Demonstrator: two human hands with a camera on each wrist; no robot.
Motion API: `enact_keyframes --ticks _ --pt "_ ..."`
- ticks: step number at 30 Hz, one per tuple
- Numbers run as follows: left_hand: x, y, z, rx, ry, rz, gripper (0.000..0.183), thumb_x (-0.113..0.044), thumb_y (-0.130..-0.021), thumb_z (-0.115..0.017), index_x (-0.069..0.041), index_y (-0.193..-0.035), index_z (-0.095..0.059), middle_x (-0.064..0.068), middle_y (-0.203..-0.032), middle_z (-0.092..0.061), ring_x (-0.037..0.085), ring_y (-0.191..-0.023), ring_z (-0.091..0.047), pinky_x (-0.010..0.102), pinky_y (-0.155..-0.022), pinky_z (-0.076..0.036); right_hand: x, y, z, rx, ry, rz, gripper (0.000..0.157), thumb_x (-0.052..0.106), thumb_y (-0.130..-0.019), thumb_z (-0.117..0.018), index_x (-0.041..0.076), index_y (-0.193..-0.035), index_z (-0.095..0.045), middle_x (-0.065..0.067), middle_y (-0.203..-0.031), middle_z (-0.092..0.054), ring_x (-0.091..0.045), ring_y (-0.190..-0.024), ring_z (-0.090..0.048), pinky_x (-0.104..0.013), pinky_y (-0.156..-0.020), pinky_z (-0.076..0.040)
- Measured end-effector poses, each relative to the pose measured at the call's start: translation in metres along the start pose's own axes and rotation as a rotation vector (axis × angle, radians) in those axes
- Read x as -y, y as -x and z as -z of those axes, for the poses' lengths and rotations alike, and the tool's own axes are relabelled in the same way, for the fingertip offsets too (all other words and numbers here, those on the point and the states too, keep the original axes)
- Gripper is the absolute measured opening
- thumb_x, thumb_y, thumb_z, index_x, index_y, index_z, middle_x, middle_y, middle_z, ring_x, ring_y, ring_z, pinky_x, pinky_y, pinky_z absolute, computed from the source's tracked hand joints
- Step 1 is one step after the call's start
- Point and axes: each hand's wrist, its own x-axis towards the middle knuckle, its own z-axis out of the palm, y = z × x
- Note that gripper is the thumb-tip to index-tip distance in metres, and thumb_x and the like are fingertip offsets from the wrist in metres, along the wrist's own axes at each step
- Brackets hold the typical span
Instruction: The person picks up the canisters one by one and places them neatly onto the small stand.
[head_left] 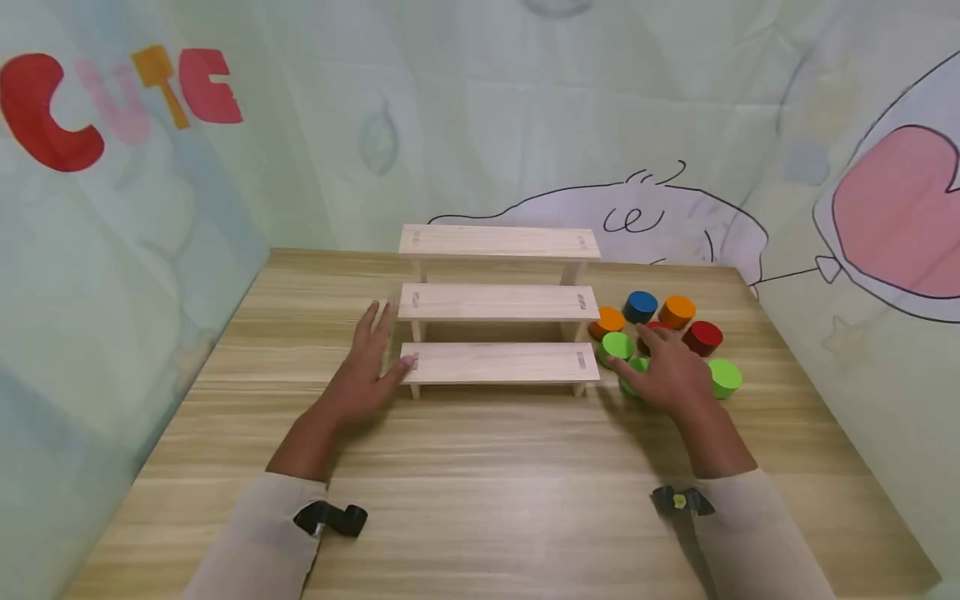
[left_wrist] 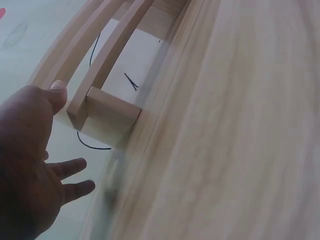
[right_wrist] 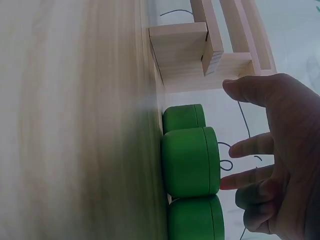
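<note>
A three-tier pale wooden step shelf [head_left: 498,302] stands on the wooden table. At its left end is my left hand [head_left: 364,371], fingers straight and spread. Its thumb lies at the end of the lowest board [head_left: 495,363]; I cannot tell whether it touches. My right hand [head_left: 671,373] hovers over several short round pots, its thumb and some fingers extended and nothing held. Near it are a light green pot [head_left: 616,347], an orange pot [head_left: 609,322] and a red pot [head_left: 703,337]. In the right wrist view a green pot [right_wrist: 187,162] shows a seam near its top.
A blue pot [head_left: 641,307], another orange pot [head_left: 678,311] and a green pot [head_left: 725,379] stand on the table [head_left: 487,483], right of the shelf. A printed cloth backdrop [head_left: 330,125] rises behind the table and along both sides.
</note>
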Motion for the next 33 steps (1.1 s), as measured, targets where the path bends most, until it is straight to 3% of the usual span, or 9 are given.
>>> enact_keyframes --ticks 3,6,12,16,20,26,33 --pt "-0.001 -0.005 -0.004 0.003 0.139 -0.028 0.085 -0.031 -0.116 -0.053 -0.027 -0.177 0.006 0.017 -0.184 0.010 0.055 -0.161 -0.032 0.074 -0.121 -0.042 -0.001 0.004 0.002 -0.004 -0.007 0.010 0.093 0.069 -0.099 -0.063 0.007 -0.166 -0.044 -0.032 -0.168 -0.042 -0.057 -0.143 -0.053 -0.067 -0.096 -0.060" --pt "-0.001 -0.012 -0.006 -0.021 0.220 -0.068 0.082 -0.024 -0.116 -0.053 -0.028 -0.178 0.000 0.015 -0.185 0.008 0.053 -0.160 -0.037 0.070 -0.116 -0.050 -0.005 0.009 0.005 -0.018 -0.041 0.023 0.088 0.065 -0.099 -0.066 0.010 -0.166 -0.047 -0.031 -0.168 -0.043 -0.056 -0.145 -0.052 -0.066 -0.095 -0.060" --pt "-0.002 -0.023 -0.007 -0.042 0.250 -0.151 0.073 -0.014 -0.114 -0.054 -0.020 -0.177 -0.017 0.023 -0.183 -0.007 0.057 -0.153 -0.045 0.070 -0.110 -0.054 -0.019 0.018 0.009 -0.007 -0.114 0.052 0.084 0.057 -0.098 -0.074 0.008 -0.162 -0.053 -0.029 -0.169 -0.044 -0.057 -0.150 -0.047 -0.073 -0.107 -0.053" --pt "-0.002 -0.024 -0.009 -0.007 0.324 -0.118 0.066 -0.013 -0.116 -0.050 -0.019 -0.175 -0.022 0.020 -0.183 -0.015 0.057 -0.157 -0.040 0.071 -0.119 -0.046 -0.024 0.017 0.009 0.025 -0.180 0.090 0.085 0.055 -0.097 -0.078 0.010 -0.164 -0.050 -0.028 -0.171 -0.042 -0.057 -0.154 -0.042 -0.076 -0.118 -0.044" --pt "-0.003 -0.022 -0.011 0.001 0.351 -0.081 0.062 -0.013 -0.118 -0.044 -0.023 -0.174 -0.020 0.020 -0.182 -0.020 0.056 -0.160 -0.036 0.070 -0.126 -0.039 -0.030 0.014 0.008 0.050 -0.234 0.123 0.082 0.046 -0.096 -0.083 0.013 -0.164 -0.051 -0.027 -0.171 -0.042 -0.058 -0.154 -0.041 -0.078 -0.120 -0.040" --pt "-0.001 -0.016 -0.016 -0.001 0.330 -0.045 0.063 -0.009 -0.118 -0.040 -0.027 -0.174 -0.018 0.024 -0.180 -0.024 0.054 -0.160 -0.037 0.070 -0.127 -0.037 -0.038 0.016 0.002 0.089 -0.274 0.158 0.073 0.035 -0.094 -0.088 0.012 -0.157 -0.060 -0.029 -0.167 -0.047 -0.057 -0.148 -0.048 -0.077 -0.116 -0.045" --pt "0.001 -0.014 -0.021 -0.009 0.310 -0.060 0.063 -0.011 -0.118 -0.040 -0.028 -0.174 -0.017 0.022 -0.180 -0.026 0.051 -0.160 -0.039 0.068 -0.127 -0.039 -0.042 0.020 0.000 0.088 -0.266 0.188 0.060 0.026 -0.092 -0.089 0.011 -0.147 -0.070 -0.030 -0.160 -0.055 -0.058 -0.145 -0.051 -0.075 -0.113 -0.048"
